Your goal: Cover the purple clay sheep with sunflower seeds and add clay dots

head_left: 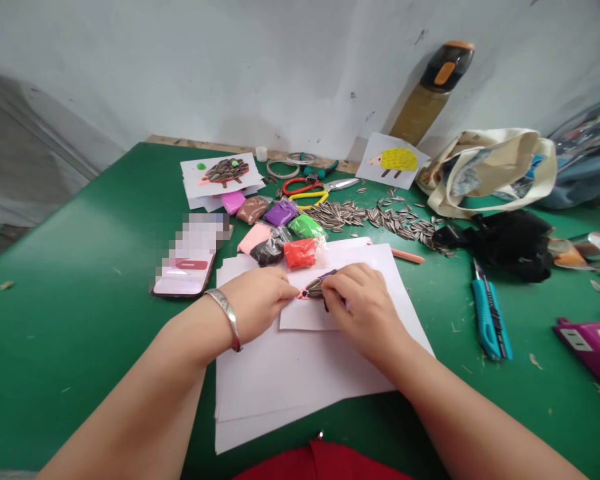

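Observation:
A small white paper card [307, 321] lies on a stack of larger white sheets [290, 380]. On it is a small hedgehog figure [311, 289] with a pink snout, a dark eye and striped sunflower seeds on its back. My left hand [260, 300], fingers pressed together, holds the card down at its left side, the index fingertip at the snout. From the right, my right hand [363, 303] bends over the seeds, thumb and fingers pinched together. Those fingers hide whatever is between them and cover the figure's right part.
Clay packets [300, 253] and a sunflower seed pile [340, 217] lie beyond the sheets, with scissors [325, 190] behind. A phone [187, 263] is left; a teal box cutter [490, 320] and black bag [510, 247] are right. Hedgehog cards [253, 175] and a bottle [420, 107] stand near the wall.

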Demonstrator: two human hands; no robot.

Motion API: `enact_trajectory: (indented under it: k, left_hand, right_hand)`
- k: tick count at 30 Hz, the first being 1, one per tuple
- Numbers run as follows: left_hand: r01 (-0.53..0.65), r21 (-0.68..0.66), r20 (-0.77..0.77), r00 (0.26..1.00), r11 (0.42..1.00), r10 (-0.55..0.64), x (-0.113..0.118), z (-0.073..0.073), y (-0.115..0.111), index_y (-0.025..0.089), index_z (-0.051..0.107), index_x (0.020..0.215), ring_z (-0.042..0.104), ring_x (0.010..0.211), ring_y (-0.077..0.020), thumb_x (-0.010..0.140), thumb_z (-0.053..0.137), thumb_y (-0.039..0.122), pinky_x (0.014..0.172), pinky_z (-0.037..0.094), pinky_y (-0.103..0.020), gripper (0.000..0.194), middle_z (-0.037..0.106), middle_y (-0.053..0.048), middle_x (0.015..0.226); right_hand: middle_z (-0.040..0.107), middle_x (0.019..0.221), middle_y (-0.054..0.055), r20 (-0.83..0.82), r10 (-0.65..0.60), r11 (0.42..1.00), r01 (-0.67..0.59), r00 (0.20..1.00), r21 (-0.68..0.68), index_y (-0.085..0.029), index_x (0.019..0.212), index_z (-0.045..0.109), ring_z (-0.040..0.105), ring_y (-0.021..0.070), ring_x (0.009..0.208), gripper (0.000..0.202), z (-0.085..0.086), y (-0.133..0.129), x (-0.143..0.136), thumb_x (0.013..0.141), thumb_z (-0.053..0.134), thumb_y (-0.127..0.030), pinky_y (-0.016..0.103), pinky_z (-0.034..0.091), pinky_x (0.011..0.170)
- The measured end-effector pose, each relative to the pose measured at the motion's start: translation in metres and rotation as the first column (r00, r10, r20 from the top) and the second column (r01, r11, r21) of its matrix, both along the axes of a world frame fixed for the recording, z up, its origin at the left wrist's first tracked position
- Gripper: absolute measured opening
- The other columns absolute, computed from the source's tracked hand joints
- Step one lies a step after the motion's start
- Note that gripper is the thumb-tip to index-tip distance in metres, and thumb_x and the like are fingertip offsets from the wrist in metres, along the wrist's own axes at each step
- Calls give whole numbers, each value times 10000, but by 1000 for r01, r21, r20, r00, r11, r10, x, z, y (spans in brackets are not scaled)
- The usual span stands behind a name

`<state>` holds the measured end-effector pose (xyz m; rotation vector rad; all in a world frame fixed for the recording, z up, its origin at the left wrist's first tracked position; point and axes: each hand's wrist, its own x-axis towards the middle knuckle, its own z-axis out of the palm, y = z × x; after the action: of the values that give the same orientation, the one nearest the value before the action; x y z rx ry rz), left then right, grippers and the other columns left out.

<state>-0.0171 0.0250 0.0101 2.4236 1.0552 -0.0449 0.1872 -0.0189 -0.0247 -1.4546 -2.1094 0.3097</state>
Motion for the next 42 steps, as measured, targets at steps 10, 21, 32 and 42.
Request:
enact_trajectory:
  k: [10,21,32,42]
  left_hand:
    - [-128,32,-70,989,991,130,-1,6,6,222,713,1043,630,1006,-202,899,419,216,861,472,-299,327,708,-31,1091]
    - [-297,114,168,946,948,276,1,4,9,252,704,1091,636,1034,-160,914,441,310,919,473,-257,323,716,23,1103]
    - [-326,224,280,924,918,260,6,-4,7,265,730,1007,673,938,-184,889,462,311,846,518,-287,297,740,29,1014]
    - [-364,360,314,914,859,256,5,-9,9,249,731,945,681,886,-187,887,468,293,784,514,-290,273,747,9,957]
  right_hand:
    - [623,720,-3,-709,-426,905,246,563,-348,-208,789,624,560,132,687,71,10,22,53,781,631,-278,276,419,634]
    - [617,684,-11,-599,-430,901,281,675,-329,-197,776,614,559,137,678,81,-17,41,58,728,583,-255,301,418,699]
    - [671,799,-3,-335,-418,908,374,844,-190,-218,823,646,592,182,809,193,-25,44,63,687,509,-213,328,383,824]
    - [693,829,4,-75,-403,912,393,912,-120,-235,822,640,580,221,862,157,-22,48,57,751,506,-196,351,314,786]
